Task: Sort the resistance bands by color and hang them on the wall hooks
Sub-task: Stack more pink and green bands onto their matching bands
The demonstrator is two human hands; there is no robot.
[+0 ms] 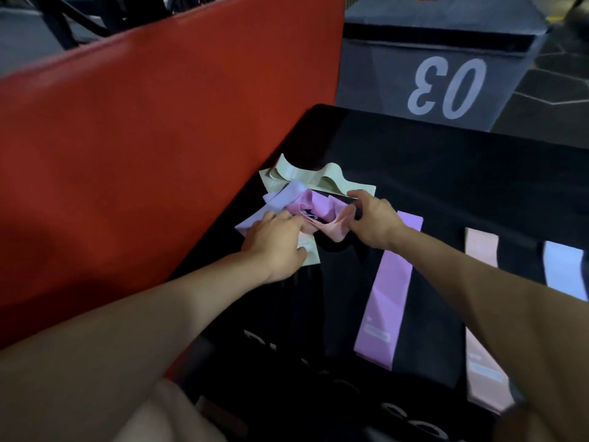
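Note:
A tangled heap of resistance bands lies on a black padded surface (pixel 446 186): pale green bands (pixel 322 180) at the back, a lavender band (pixel 287 194), a purple band (pixel 314 205) and a light pink band (pixel 338 228). My left hand (pixel 274 240) rests on the heap's near left side, fingers on the lavender and green bands. My right hand (pixel 373 218) pinches the light pink band at the heap's right edge. Laid out flat to the right are a purple band (pixel 389 291), a pink band (pixel 481 314) and a lavender band (pixel 564 269).
A big red pad (pixel 143 138) rises along the left side of the black surface. A dark box marked "03" (pixel 446 87) stands behind it. No wall hooks are in view.

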